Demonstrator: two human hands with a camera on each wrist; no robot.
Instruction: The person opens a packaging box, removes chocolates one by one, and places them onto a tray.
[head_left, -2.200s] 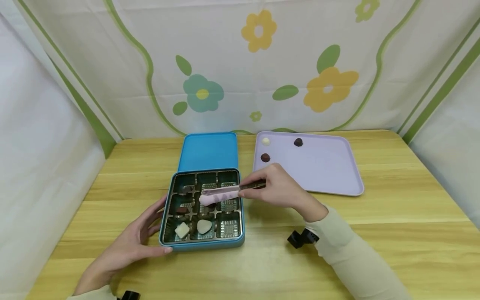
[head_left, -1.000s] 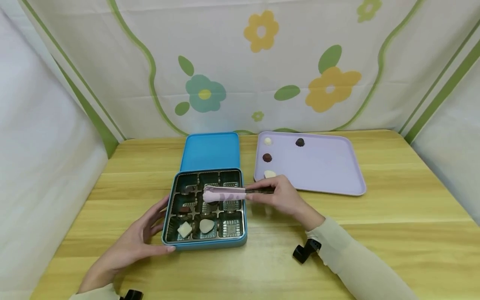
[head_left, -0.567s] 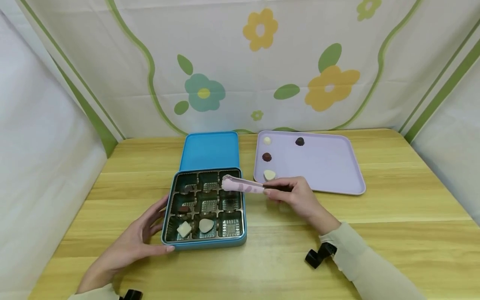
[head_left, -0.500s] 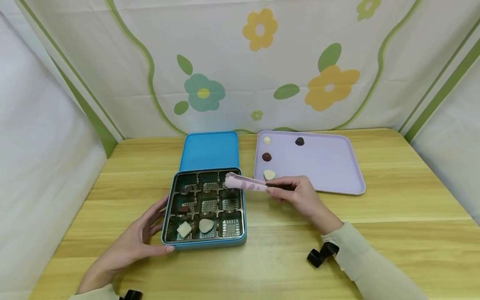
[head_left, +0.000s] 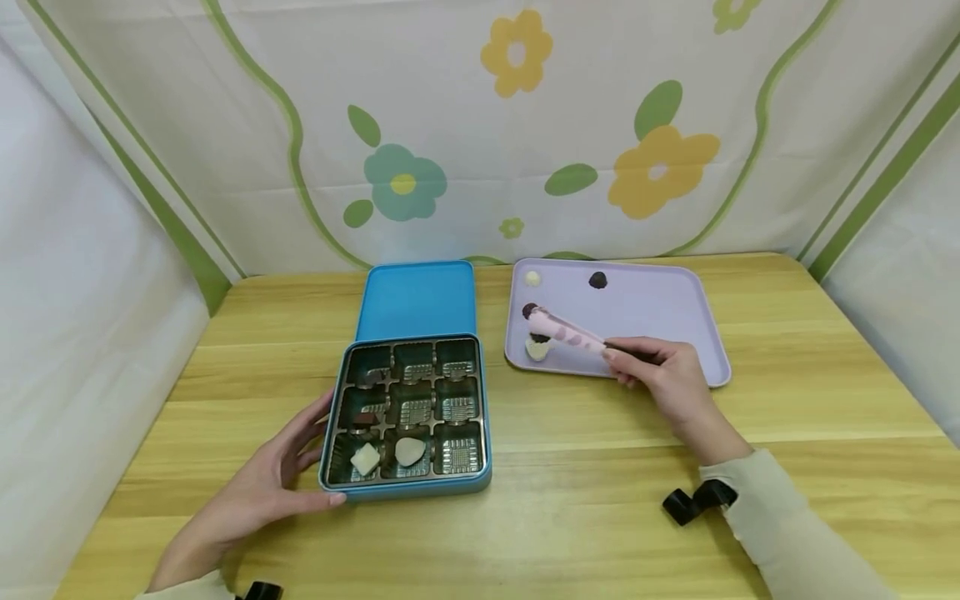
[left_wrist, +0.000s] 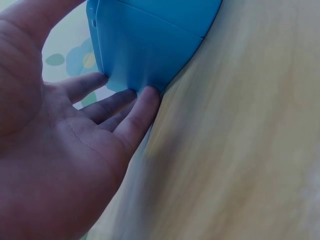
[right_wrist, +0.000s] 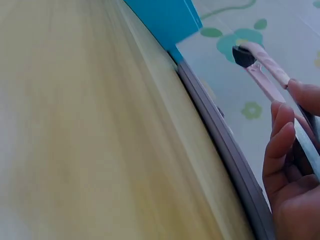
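Observation:
My right hand point(head_left: 660, 375) grips a pair of pink-tipped tongs point(head_left: 570, 335) over the left part of the lilac tray point(head_left: 645, 333). A dark chocolate point(right_wrist: 244, 56) is pinched between the tong tips, raised above the tray in the right wrist view. Under and beside the tips lie a white chocolate point(head_left: 537, 350) and a brown chocolate point(head_left: 529, 310). My left hand point(head_left: 258, 492) rests against the blue tin point(head_left: 412, 493), fingertips on its left side and thumb at the front left corner. In the tin's divided insert sit a white square chocolate point(head_left: 365, 459), a white rounded one point(head_left: 409, 452) and brown pieces point(head_left: 365, 418).
The tin's blue lid point(head_left: 417, 300) lies behind it, left of the tray. Toward the tray's back edge are a small white chocolate point(head_left: 532, 278) and a dark chocolate point(head_left: 597, 280). A flowered cloth point(head_left: 465, 125) hangs behind the wooden table point(head_left: 555, 517).
My right hand has moved right with the tongs, from the tin's middle compartment to above the tray, lifting out a dark chocolate. The left hand has stayed at the tin.

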